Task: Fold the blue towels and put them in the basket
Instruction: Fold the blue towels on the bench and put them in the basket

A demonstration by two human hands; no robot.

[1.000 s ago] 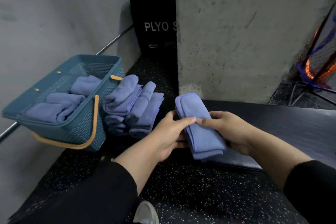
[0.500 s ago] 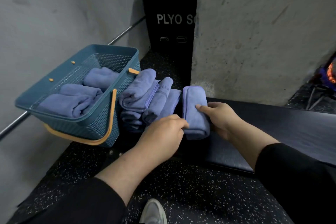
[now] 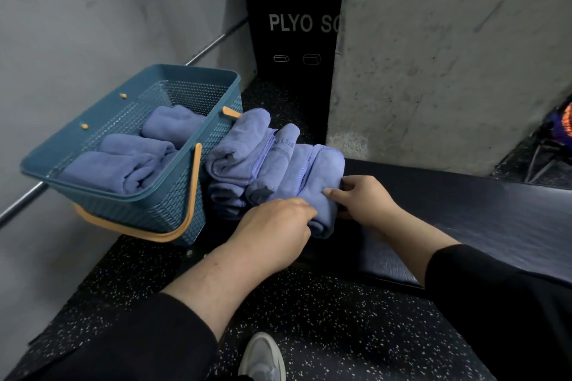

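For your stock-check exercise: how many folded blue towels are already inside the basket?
3. One at the far end, one in the middle, one nearest the camera, all within the basket. Others may lie hidden beneath.

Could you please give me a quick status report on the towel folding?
Left hand and right hand grip folded towel beside pile. Basket holds three. Nothing in the way.
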